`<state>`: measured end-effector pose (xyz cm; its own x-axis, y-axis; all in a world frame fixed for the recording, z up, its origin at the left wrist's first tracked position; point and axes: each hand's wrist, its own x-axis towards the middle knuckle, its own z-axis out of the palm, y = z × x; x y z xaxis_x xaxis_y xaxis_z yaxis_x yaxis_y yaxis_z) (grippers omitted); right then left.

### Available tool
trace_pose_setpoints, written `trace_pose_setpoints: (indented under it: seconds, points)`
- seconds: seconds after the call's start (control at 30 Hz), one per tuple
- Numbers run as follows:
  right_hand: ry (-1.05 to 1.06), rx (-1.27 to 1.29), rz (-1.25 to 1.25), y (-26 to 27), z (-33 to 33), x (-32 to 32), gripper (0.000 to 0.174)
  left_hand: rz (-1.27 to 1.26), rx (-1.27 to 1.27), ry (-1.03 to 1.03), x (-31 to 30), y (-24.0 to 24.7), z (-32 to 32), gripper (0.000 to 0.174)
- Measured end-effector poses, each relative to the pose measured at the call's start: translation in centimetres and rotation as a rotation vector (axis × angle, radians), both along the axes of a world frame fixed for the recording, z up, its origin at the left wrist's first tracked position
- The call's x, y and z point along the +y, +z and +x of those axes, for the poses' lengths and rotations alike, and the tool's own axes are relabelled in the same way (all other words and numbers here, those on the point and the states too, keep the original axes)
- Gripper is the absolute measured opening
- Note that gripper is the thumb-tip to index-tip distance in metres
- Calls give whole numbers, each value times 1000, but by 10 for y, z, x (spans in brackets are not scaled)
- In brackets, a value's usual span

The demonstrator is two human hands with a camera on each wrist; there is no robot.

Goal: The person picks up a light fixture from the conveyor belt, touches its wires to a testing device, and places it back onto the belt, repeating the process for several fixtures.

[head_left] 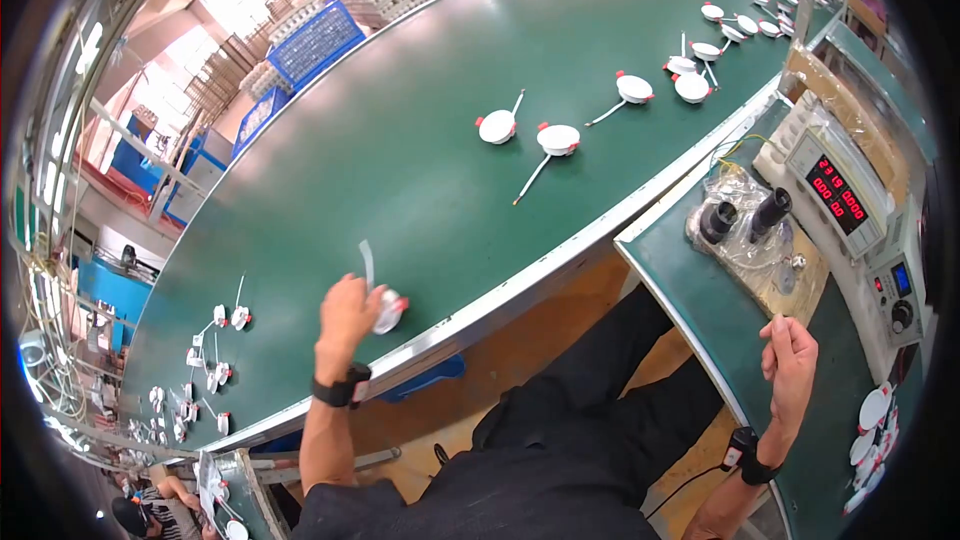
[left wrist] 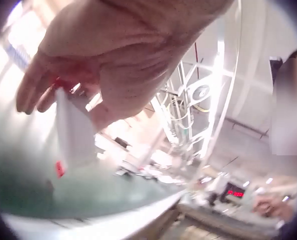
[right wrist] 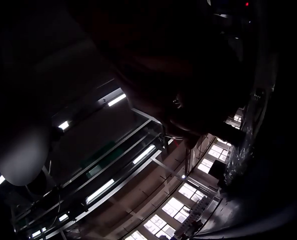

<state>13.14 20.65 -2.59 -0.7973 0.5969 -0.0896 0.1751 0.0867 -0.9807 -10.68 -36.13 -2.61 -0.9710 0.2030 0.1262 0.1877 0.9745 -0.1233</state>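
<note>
In the head view my left hand [head_left: 348,315] is over the large green table and grips a white round fixture [head_left: 390,312] with red clips. The left wrist view shows that fixture [left wrist: 74,135] tilted on edge, its upper end at the fingers of my left hand [left wrist: 108,60]. A pale strip [head_left: 368,262] rises beside the hand. My right hand [head_left: 790,365] hangs above the smaller green table, its fingers loosely bent, nothing visible in them. Just beyond it is a wooden board [head_left: 800,275] with two black cylinders [head_left: 717,221] [head_left: 770,212]. The right wrist view is too dark for finger detail.
More white fixtures lie along the large table, at the right [head_left: 558,140] and the far left [head_left: 220,376]. A meter with red digits [head_left: 838,190] and a box with a dial [head_left: 900,290] stand right of the board. Stacked fixtures [head_left: 872,440] lie beside my right forearm.
</note>
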Motion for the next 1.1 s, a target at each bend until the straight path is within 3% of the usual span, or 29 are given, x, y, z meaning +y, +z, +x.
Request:
trace_pose_setpoints:
  seconds: [0.07,0.1,0.17,0.23,0.3,0.37,0.47,0.53,0.57,0.63,0.7,0.77,0.83,0.9,1.0,1.03,1.1]
  points:
    - [-7,16,-14,5,-1,-1,34,62,5,125,18,35,-2,34]
    - [-11,27,-23,7,-2,-3,33,118,51,78,29,42,-14,33]
    - [-10,35,-11,10,-5,-7,33,222,151,-219,62,38,-52,37]
    - [-34,8,-31,20,-5,-13,32,303,40,-391,118,32,-96,50]
    - [-43,-10,-34,20,0,-16,32,318,0,-461,172,8,-151,63]
    - [-77,-38,-56,21,5,-20,32,348,214,-535,205,-43,-224,63]
    - [-110,-77,-71,20,11,-24,30,400,159,-556,225,-67,-290,57]
    - [-116,-87,-75,22,12,-24,28,442,87,-372,222,-60,-296,48]
    - [-110,-88,-75,23,12,-25,28,446,133,-304,221,-54,-287,35]
    - [-79,-70,-67,25,3,-29,26,1082,-242,-222,222,-11,-235,28]
    - [-50,-41,-46,31,-18,-42,25,1530,-495,-325,237,28,-154,29]
    - [19,75,-105,38,-43,-61,29,1708,-860,-441,268,51,-58,42]
    - [90,230,-3,37,-60,-72,39,1699,-1267,-406,296,40,14,47]
    - [55,361,-177,44,-67,-78,40,1744,-1596,-311,323,24,73,42]
    - [-11,337,-119,53,-41,-68,34,1717,-1901,-208,347,10,117,46]
    - [-34,307,-102,55,-30,-65,33,1643,-1922,-277,350,9,119,48]
    - [-68,250,-70,58,-8,-61,33,1304,-1597,-550,346,15,102,46]
